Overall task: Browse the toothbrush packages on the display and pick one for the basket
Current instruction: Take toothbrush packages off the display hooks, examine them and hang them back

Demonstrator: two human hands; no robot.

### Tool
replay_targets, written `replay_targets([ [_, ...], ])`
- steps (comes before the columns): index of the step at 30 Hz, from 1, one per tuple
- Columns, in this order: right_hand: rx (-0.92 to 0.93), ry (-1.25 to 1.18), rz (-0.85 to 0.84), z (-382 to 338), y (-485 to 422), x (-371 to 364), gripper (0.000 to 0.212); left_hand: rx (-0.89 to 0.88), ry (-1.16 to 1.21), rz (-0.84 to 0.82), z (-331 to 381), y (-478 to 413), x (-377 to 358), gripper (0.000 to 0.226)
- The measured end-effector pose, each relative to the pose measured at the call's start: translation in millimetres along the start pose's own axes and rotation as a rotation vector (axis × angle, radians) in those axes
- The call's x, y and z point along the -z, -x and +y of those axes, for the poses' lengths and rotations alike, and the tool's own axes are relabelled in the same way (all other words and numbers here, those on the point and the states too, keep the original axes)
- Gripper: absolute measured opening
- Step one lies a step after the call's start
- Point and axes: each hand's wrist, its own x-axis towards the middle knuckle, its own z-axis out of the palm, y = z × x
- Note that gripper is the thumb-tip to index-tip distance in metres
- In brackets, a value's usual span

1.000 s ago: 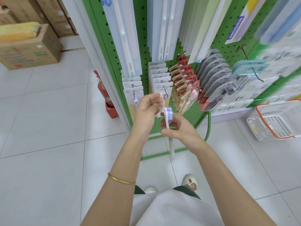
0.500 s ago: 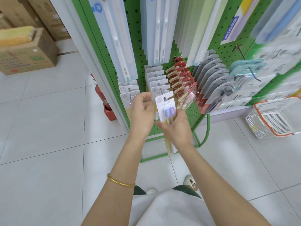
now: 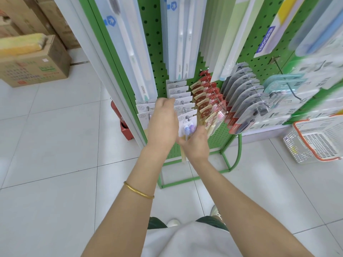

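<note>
Since half a second ago the toothbrush package (image 3: 188,125) has gone up and away from the body, and its white card top now meets the tip of a hook (image 3: 188,118) on the green pegboard display (image 3: 154,52). The left hand (image 3: 163,125) has let go of the card's top and slid up and to the left.

The right hand (image 3: 197,145) grips the package low down, with its fingers (image 3: 201,134) curled round the handle part and the thumb on the left edge. The two purple and blue brush heads show just above these fingers. Whether the card's hole is already on the hook cannot be told.

The left hand shows its back to the camera. Its fingers (image 3: 167,102) reach up, loosely stretched, with the tips against the rows of white-carded packages (image 3: 181,97) hanging behind the held one. The back of the hand and some blur hide whether they pinch a card. A gold bangle (image 3: 138,191) sits on that forearm.

Just right of the right-hand fingers hangs a row of red-topped packages (image 3: 206,95), and beyond it a row of grey blister packs (image 3: 241,93). The white basket (image 3: 295,149) with an orange rim stands on the tiled floor, well apart to the right of both hands. Left of the left hand, past the display's edge, a red fire extinguisher (image 3: 121,119) stands low, and a cardboard box (image 3: 35,69) lies farther left.
</note>
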Motion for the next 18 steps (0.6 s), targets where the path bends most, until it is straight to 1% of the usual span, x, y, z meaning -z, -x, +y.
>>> replay_targets([
  [3,0.004,0.018,-0.015,-0.1,-1.6,1.2,0.068,-0.041,-0.247,-0.020,4.5,-12.0,1.2,0.034],
  [7,0.037,0.026,-0.043,-0.1,-3.7,8.0,0.070,-0.062,-0.389,-0.053,5.3,-20.2,-1.7,0.027],
  [10,0.094,0.038,-0.038,-1.3,-2.9,13.5,0.079,-0.068,-0.430,-0.049,5.3,-24.2,-3.2,0.022],
  [12,0.136,0.043,-0.040,-2.4,-1.2,16.5,0.080,-0.069,-0.432,-0.058,6.2,-27.2,-2.1,0.019],
  [18,0.184,0.047,-0.024,-5.0,5.0,24.6,0.086,-0.072,-0.431,-0.092,6.7,-34.8,-0.5,0.019],
])
